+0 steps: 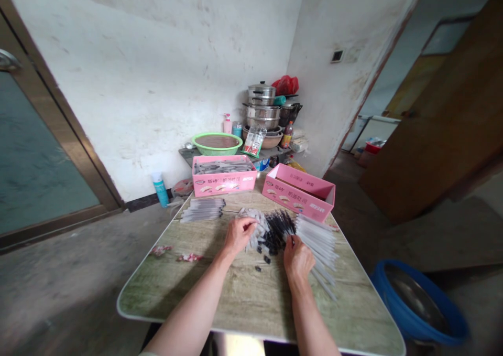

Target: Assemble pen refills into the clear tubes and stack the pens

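Note:
My left hand point(238, 235) is over the left side of a heap of small whitish translucent pieces point(257, 230). Its thumb and fingers are pinched together, and whatever is between them is too small to make out. My right hand point(298, 260) has its fingers curled closed at the dark-tipped ends of long translucent pen-like sticks point(317, 235); what it grips is hidden. Between the hands lies a pile of small black pieces point(277, 230), with a few loose black ones nearer me. More pen-like sticks point(203, 209) lie in a neat row on the left.
A pink box point(223, 182) filled with pen-like sticks stands at the table's point(251, 303) far edge. Another pink box point(296, 196) sits to its right. Behind are a green basin point(217, 149) and stacked steel pots point(262, 115). A blue tub point(451, 319) stands right of the table.

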The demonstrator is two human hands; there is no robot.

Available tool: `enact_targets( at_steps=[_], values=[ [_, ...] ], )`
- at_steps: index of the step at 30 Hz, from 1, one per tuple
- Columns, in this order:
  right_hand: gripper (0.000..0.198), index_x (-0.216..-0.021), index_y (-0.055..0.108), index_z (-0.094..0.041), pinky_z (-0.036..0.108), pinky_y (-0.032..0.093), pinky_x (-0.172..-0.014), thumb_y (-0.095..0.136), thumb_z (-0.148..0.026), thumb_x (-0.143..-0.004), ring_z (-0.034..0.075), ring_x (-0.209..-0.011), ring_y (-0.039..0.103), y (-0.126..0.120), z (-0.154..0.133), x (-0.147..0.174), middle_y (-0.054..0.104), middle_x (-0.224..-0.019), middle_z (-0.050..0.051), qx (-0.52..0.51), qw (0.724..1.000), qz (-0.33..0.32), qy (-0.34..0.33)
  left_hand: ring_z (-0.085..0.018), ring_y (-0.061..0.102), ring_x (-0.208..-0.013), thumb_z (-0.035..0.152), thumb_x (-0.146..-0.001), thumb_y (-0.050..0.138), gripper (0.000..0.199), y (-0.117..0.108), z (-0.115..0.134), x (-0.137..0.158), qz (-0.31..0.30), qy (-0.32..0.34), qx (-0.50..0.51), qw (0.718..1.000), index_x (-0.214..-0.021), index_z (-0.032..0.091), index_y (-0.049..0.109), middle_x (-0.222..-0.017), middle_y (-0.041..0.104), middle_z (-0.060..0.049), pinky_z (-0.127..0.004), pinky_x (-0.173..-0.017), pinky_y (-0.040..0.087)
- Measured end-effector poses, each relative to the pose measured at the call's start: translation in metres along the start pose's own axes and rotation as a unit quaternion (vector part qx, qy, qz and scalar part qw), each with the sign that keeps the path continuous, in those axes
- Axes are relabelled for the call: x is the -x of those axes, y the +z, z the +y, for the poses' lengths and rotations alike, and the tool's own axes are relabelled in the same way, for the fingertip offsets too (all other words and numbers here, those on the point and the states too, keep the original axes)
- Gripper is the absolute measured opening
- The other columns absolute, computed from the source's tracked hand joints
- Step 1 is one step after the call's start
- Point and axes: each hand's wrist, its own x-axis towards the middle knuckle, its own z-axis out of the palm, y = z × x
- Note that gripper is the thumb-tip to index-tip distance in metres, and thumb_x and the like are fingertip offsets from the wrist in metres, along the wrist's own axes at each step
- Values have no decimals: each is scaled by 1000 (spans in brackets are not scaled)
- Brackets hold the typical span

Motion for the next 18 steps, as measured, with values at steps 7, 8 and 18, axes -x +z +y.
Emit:
enact_targets(
  at_steps=[7,8,18],
  values=[
    [44,-101,74,-15,25,51,-71,39,-41,-100,20,-77,72,1,-11,13,76,-92,13,-297,930,-11,-217,-15,61,-56,52,-70,76,48,-4,-3,-2,-55,-153,252,954,-94,10,73,-78,72,-11,-23,-48,43],
    [42,-101,74,-16,25,51,-74,39,-40,-100,20,-80,72,2,-13,15,76,-94,13,-310,921,-23,-235,-14,62,-58,51,-68,78,49,-5,-4,-2,-56,-163,273,946,-94,10,72,-78,71,-10,-22,-49,44],
    [28,-97,72,-18,27,42,-59,49,-33,-93,24,-73,71,-29,8,-7,75,-77,12,-40,995,-89,-28,-14,63,-56,50,-62,83,48,-13,-16,-9,26,-173,333,926,-82,11,64,-72,71,-8,-21,-49,46]
  ],
)
